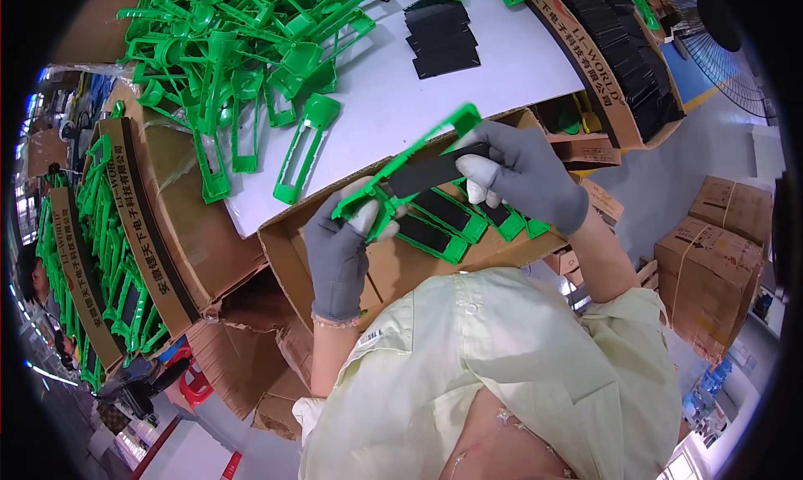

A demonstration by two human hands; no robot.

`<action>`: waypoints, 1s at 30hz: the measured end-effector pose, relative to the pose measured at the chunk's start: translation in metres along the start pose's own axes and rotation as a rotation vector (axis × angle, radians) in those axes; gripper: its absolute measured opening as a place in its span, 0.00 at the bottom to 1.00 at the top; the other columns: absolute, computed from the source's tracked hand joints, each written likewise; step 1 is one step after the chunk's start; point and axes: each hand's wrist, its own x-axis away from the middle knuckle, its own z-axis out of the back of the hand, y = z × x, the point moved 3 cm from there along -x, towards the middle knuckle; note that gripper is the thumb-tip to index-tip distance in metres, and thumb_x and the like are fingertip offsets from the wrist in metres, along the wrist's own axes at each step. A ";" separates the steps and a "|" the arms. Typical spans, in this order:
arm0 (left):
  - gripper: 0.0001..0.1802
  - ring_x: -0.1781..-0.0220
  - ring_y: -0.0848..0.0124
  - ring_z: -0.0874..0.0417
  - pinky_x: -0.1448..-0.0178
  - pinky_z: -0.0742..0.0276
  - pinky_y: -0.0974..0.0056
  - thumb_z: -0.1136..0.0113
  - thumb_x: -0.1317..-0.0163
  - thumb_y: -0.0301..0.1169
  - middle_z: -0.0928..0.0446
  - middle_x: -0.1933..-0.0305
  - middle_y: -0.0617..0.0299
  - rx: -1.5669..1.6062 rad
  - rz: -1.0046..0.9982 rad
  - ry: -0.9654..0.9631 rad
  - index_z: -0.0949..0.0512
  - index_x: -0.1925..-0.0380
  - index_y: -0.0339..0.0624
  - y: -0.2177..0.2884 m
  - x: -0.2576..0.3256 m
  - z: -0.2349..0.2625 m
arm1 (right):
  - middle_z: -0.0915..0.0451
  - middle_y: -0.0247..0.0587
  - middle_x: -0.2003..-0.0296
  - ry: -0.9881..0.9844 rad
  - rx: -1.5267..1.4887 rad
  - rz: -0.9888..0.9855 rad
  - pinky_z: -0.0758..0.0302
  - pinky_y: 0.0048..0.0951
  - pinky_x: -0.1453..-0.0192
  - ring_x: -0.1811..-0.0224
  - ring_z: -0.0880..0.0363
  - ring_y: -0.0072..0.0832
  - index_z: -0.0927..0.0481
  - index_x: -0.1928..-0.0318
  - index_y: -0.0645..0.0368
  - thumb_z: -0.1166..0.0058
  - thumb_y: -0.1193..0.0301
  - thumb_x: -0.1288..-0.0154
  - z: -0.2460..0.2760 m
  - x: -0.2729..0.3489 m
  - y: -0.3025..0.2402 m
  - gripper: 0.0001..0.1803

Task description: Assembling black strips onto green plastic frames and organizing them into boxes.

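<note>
Hands apart; green frame, black strip between them.

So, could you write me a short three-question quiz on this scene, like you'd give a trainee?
1. True or false: the left hand, holding a green frame, is bare.
2. The right hand grips a strip. Is it A white, B black or C red?
3. Fill in: more green frames lie below the hands in a cardboard ____.

Key: 1 false, it wears a gray glove; 2 B; 3 box.
</note>
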 end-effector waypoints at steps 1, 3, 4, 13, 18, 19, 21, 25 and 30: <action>0.17 0.60 0.64 0.16 0.62 0.17 0.68 0.45 0.38 0.26 0.22 0.57 0.54 -0.010 0.033 -0.021 0.27 0.49 0.30 -0.001 -0.001 0.001 | 0.22 0.34 0.79 -0.014 0.019 0.003 0.34 0.15 0.78 0.82 0.30 0.12 0.25 0.58 0.65 0.49 0.71 0.35 -0.001 0.000 0.000 0.10; 0.17 0.62 0.62 0.16 0.62 0.16 0.68 0.44 0.38 0.25 0.21 0.58 0.51 -0.019 0.069 -0.041 0.27 0.50 0.28 -0.002 -0.002 0.002 | 0.23 0.33 0.79 0.005 0.069 -0.018 0.33 0.16 0.78 0.82 0.29 0.12 0.25 0.58 0.65 0.49 0.71 0.35 -0.003 -0.001 -0.005 0.10; 0.15 0.64 0.63 0.15 0.65 0.17 0.70 0.45 0.38 0.25 0.21 0.60 0.52 -0.019 0.078 -0.053 0.26 0.52 0.29 -0.003 -0.002 0.001 | 0.23 0.33 0.80 0.025 0.119 -0.035 0.33 0.16 0.78 0.82 0.29 0.12 0.25 0.58 0.66 0.48 0.70 0.35 -0.004 -0.002 -0.007 0.11; 0.12 0.70 0.65 0.16 0.73 0.22 0.71 0.45 0.38 0.24 0.20 0.67 0.51 -0.097 0.073 -0.131 0.24 0.57 0.27 0.003 -0.005 -0.006 | 0.22 0.36 0.80 -0.005 0.418 0.113 0.31 0.19 0.78 0.82 0.26 0.14 0.23 0.61 0.67 0.46 0.71 0.38 0.005 -0.008 -0.021 0.10; 0.09 0.72 0.64 0.17 0.76 0.26 0.71 0.46 0.38 0.24 0.21 0.70 0.49 -0.061 0.059 -0.087 0.24 0.61 0.26 0.000 -0.005 -0.010 | 0.22 0.38 0.81 0.005 0.489 0.179 0.31 0.20 0.78 0.82 0.25 0.17 0.23 0.61 0.66 0.45 0.70 0.39 0.004 -0.012 -0.014 0.11; 0.10 0.72 0.64 0.17 0.76 0.26 0.71 0.45 0.38 0.24 0.21 0.70 0.49 -0.096 0.071 -0.084 0.24 0.61 0.26 0.000 -0.005 -0.011 | 0.22 0.37 0.80 0.007 0.504 0.186 0.30 0.21 0.77 0.81 0.24 0.18 0.24 0.60 0.66 0.44 0.68 0.39 0.004 -0.014 -0.014 0.12; 0.11 0.72 0.65 0.17 0.76 0.25 0.71 0.45 0.38 0.25 0.21 0.70 0.50 -0.134 0.087 -0.093 0.24 0.61 0.25 0.003 -0.005 -0.016 | 0.22 0.37 0.80 0.022 0.518 0.188 0.30 0.22 0.76 0.80 0.23 0.18 0.24 0.60 0.66 0.44 0.67 0.39 0.003 -0.015 -0.011 0.13; 0.15 0.70 0.67 0.16 0.72 0.22 0.71 0.42 0.40 0.23 0.19 0.66 0.53 -0.187 0.112 -0.041 0.24 0.53 0.26 0.008 -0.004 -0.019 | 0.21 0.37 0.80 0.157 0.735 0.257 0.28 0.25 0.73 0.79 0.22 0.22 0.24 0.57 0.61 0.37 0.61 0.45 0.000 -0.005 -0.009 0.20; 0.17 0.74 0.70 0.18 0.73 0.26 0.74 0.43 0.42 0.24 0.20 0.69 0.51 -0.296 0.049 -0.118 0.25 0.54 0.24 0.007 0.002 -0.014 | 0.21 0.38 0.75 0.608 0.697 0.609 0.23 0.26 0.69 0.79 0.21 0.24 0.22 0.57 0.60 0.32 0.61 0.51 0.009 -0.003 -0.012 0.24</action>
